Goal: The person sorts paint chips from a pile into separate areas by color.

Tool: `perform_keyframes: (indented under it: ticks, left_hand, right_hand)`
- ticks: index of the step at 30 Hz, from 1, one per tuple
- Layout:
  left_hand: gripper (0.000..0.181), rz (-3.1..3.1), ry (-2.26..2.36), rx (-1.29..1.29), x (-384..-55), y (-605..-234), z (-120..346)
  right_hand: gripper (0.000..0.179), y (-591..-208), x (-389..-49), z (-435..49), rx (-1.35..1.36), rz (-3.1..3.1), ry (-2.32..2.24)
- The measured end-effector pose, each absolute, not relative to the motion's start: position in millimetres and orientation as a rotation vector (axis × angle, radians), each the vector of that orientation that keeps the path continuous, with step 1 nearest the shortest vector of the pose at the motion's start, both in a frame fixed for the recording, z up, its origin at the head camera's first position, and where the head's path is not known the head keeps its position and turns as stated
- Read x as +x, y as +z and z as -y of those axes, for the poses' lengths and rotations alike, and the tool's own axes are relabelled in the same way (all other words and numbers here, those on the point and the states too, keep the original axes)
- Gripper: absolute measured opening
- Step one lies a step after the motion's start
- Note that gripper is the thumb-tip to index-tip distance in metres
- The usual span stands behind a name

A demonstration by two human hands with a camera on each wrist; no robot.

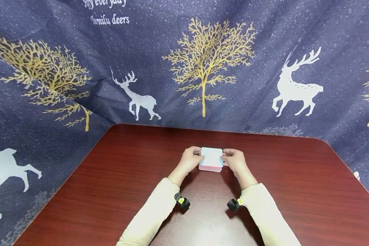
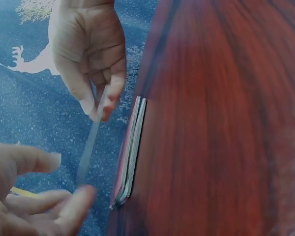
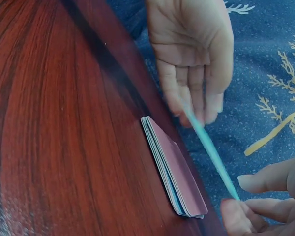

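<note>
A thin, whitish-blue card (image 1: 211, 157) with rounded corners is held between both hands. The left hand (image 1: 192, 159) has its fingers and thumb on either side of the left edge, with a gap beside the thumb (image 2: 42, 160) in the left wrist view. On the opposite edge, the right hand (image 1: 235, 159) pinches the card between thumb and fingers. Just below, a small stack of cards (image 3: 172, 172) lies on the table, its top face pink and its edges white. From the head view, the held card covers most of this stack.
The dark red wood-grain table (image 1: 295, 177) extends to both sides and ends behind the hands. A blue fabric backdrop (image 1: 233, 102) printed with deer and yellow trees hangs beyond its far edge. Dark straps with small devices (image 1: 182, 203) sit on both wrists.
</note>
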State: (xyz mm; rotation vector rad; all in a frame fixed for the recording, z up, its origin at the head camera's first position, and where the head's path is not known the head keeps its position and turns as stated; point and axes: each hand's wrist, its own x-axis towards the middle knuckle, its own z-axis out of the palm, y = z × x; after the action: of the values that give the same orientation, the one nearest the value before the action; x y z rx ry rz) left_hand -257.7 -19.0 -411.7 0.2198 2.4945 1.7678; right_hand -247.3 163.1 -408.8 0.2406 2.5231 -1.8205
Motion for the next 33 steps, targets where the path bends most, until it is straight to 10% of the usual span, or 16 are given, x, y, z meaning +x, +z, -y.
perform_keyframes:
  ticks: [33]
  left_hand:
    - [0.045,-2.241,2.085,0.161,-258.5,-415.1,27.5]
  right_hand:
    - [0.041,-405.0,-245.4,-162.5,0.228,-2.484,-1.926]
